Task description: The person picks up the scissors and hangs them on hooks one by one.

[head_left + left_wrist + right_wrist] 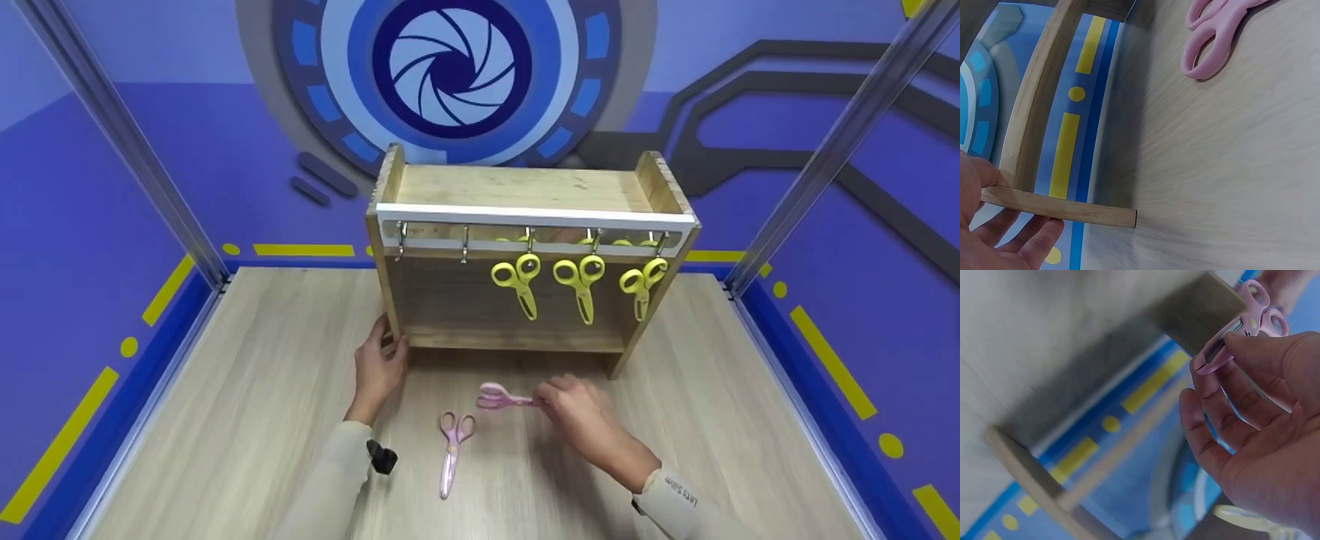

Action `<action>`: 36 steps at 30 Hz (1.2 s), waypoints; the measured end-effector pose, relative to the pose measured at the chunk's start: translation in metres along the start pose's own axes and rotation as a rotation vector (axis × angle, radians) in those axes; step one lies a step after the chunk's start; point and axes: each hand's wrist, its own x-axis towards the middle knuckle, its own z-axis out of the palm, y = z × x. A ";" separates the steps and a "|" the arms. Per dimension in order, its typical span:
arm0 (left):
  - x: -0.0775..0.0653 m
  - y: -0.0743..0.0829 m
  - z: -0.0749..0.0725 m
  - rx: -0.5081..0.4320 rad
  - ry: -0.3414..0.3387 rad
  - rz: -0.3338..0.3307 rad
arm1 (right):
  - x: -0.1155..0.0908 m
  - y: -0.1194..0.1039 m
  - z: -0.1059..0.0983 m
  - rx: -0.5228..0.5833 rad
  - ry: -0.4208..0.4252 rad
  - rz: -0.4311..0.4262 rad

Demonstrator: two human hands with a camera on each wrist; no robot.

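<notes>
My left hand (379, 367) grips the lower left side of a wooden shelf (517, 341), its thumb and fingers on either face of the side board (1067, 208). In front of the shelf, my right hand (589, 420) pinches pink scissors (1252, 323) by the blade end, handle loops pointing left in the head view. A second pair of pink scissors (450, 454) lies on the table between the hands, loops toward the shelf. Yellow scissors hang from the shelf's hooks: one pair (521, 281) near the middle, another (581, 285) beside it, a third (643, 289) at the right end.
A white rail (536, 215) with several metal hooks runs along the shelf's upper front; the two leftmost hooks, including the end hook (401, 240), carry nothing. Painted blue walls (187, 165) and metal posts (817, 150) enclose the wood-grain table (262, 375).
</notes>
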 end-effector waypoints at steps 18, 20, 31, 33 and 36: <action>0.002 -0.001 0.000 -0.031 0.014 0.038 | 0.069 -0.030 -0.055 0.220 0.264 -0.013; 0.001 -0.001 0.000 -0.034 0.014 0.043 | 0.075 -0.034 -0.055 0.254 0.291 -0.004; 0.001 -0.001 0.000 -0.029 0.013 0.025 | 0.099 -0.045 -0.054 0.490 0.365 0.111; 0.001 -0.001 0.000 -0.026 0.009 0.018 | 0.100 -0.046 -0.052 0.514 0.358 0.136; 0.000 -0.001 0.000 -0.031 0.003 0.018 | 0.102 -0.047 -0.049 0.532 0.345 0.174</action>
